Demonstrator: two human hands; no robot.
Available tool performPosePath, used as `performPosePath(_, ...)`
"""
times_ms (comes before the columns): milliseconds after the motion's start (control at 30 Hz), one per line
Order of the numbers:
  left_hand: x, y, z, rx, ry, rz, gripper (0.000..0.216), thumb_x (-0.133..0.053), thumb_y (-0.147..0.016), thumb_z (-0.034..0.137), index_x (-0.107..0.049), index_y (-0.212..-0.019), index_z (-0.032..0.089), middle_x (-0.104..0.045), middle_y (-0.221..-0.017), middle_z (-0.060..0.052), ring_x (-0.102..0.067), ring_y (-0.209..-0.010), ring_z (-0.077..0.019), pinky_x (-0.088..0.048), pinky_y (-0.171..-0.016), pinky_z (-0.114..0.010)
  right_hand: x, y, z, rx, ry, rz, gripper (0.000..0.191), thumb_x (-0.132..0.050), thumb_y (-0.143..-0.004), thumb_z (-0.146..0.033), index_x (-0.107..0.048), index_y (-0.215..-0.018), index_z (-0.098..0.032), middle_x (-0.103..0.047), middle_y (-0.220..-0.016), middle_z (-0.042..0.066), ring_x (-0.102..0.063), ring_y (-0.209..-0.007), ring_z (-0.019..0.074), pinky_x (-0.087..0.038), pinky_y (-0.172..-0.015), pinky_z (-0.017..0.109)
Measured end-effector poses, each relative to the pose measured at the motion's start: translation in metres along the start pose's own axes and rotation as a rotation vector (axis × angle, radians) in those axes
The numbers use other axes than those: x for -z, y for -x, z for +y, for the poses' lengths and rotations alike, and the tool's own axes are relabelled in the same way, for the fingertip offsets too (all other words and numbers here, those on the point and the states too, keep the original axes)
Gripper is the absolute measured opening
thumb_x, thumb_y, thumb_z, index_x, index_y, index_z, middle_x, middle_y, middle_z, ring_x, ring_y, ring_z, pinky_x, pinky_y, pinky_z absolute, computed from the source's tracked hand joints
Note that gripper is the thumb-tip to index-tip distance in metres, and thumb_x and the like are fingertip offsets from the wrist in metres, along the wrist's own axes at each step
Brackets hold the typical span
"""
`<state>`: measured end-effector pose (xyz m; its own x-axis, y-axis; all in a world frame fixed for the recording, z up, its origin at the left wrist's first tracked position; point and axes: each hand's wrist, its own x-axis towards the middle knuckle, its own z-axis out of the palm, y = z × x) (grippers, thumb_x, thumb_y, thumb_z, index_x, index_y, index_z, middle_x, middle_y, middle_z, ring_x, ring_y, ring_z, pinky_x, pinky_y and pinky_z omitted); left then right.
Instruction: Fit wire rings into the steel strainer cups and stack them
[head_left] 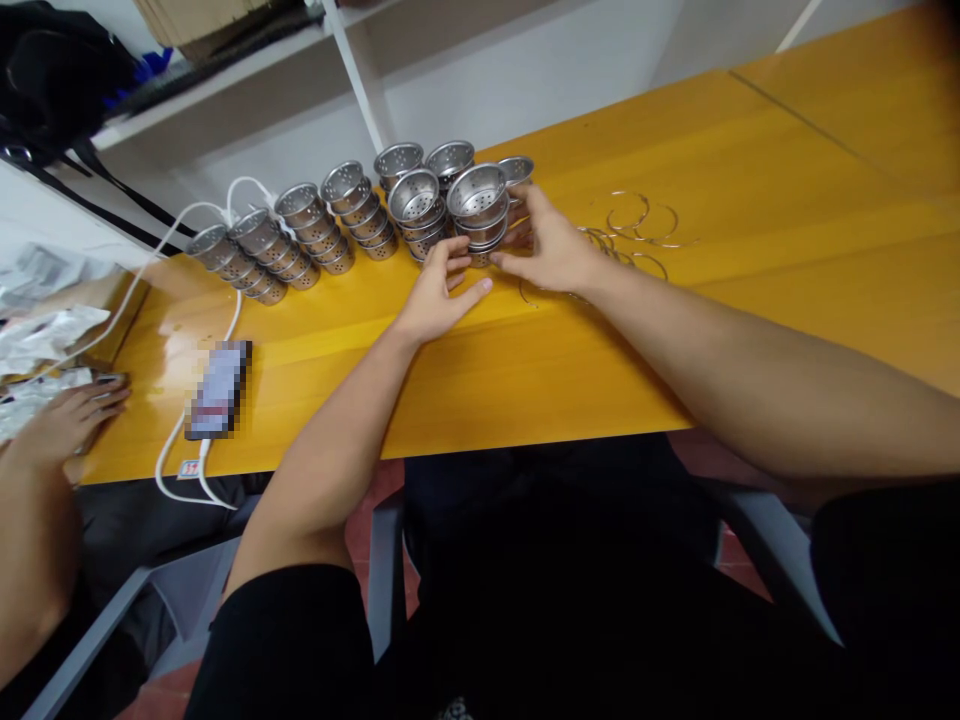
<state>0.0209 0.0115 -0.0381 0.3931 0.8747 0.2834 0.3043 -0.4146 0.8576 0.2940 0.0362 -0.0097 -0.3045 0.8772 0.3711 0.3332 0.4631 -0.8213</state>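
Observation:
A stack of perforated metal cups (480, 200) stands at the near right end of a group of similar stacks. My left hand (436, 298) is at its front left, fingers apart and thumb stretched out, with the fingertips close to the lower cups. On the stack's right side is my right hand (551, 240), thumb and fingers spread around it. Whether its fingertips touch the metal I cannot tell, as some are partly hidden. Another perforated cup (516, 170) shows behind my right fingers. Just left of the near stack is a second cup stack (415, 200).
Several more cup stacks (300, 215) line the table's (525, 380) back left. Thin metal rings (630, 215) lie right of my right hand. A phone (220, 390) with a white cable lies at left. Another person's hand (71, 415) rests near plastic bags (52, 340).

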Motion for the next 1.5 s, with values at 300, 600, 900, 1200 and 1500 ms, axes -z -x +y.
performPosePath(300,0.000,-0.002,-0.009,0.056,-0.022,0.053,0.094,-0.104,-0.103,0.058,-0.052,-0.178,0.033,-0.055,-0.197,-0.022,-0.071,-0.174,-0.0406,-0.064,-0.149,-0.068,-0.001,-0.001,0.008,-0.019,-0.007,-0.007,0.106,-0.114,-0.087,-0.087,-0.067,-0.168,-0.037,-0.080,-0.151,0.015,-0.085,-0.137,0.0492,-0.072,-0.130,0.078)
performPosePath(600,0.000,0.000,-0.003,0.004,-0.036,0.006,0.098,-0.102,-0.104,0.066,-0.049,-0.182,0.039,-0.049,-0.200,-0.019,-0.065,-0.180,-0.0425,-0.066,-0.146,-0.067,0.000,0.002,0.002,-0.053,-0.024,0.008,0.082,-0.102,-0.100,-0.088,-0.072,-0.156,-0.038,-0.084,-0.141,0.013,-0.086,-0.137,0.0469,-0.071,-0.130,0.076)
performPosePath(900,-0.001,0.003,0.007,-0.011,-0.067,0.003,0.067,-0.095,-0.106,0.059,-0.065,-0.158,0.029,-0.063,-0.176,-0.018,-0.079,-0.159,-0.0341,-0.071,-0.141,-0.058,0.009,0.005,-0.004,-0.060,0.053,0.101,0.070,-0.095,-0.106,-0.089,-0.072,-0.147,-0.038,-0.083,-0.148,0.012,-0.077,-0.149,0.0479,-0.065,-0.137,0.076)
performPosePath(1200,-0.001,0.005,0.015,-0.031,-0.098,-0.057,0.056,-0.091,-0.107,0.052,-0.073,-0.153,0.024,-0.073,-0.165,-0.019,-0.083,-0.152,-0.0311,-0.069,-0.142,-0.054,0.055,-0.016,0.000,-0.180,0.095,0.338,0.050,-0.084,-0.116,-0.006,-0.057,-0.153,-0.025,-0.063,-0.183,0.023,-0.070,-0.157,0.0318,-0.057,-0.139,0.052)
performPosePath(1500,0.000,0.006,0.018,-0.098,-0.101,-0.121,0.040,-0.092,-0.110,0.045,-0.078,-0.139,0.022,-0.085,-0.152,-0.015,-0.089,-0.138,-0.0261,-0.073,-0.136,-0.050,0.056,-0.066,-0.017,-0.337,0.204,0.111,0.126,-0.109,-0.095,0.013,-0.042,-0.200,-0.007,-0.045,-0.205,0.032,-0.056,-0.183,0.0286,-0.044,-0.155,0.046)
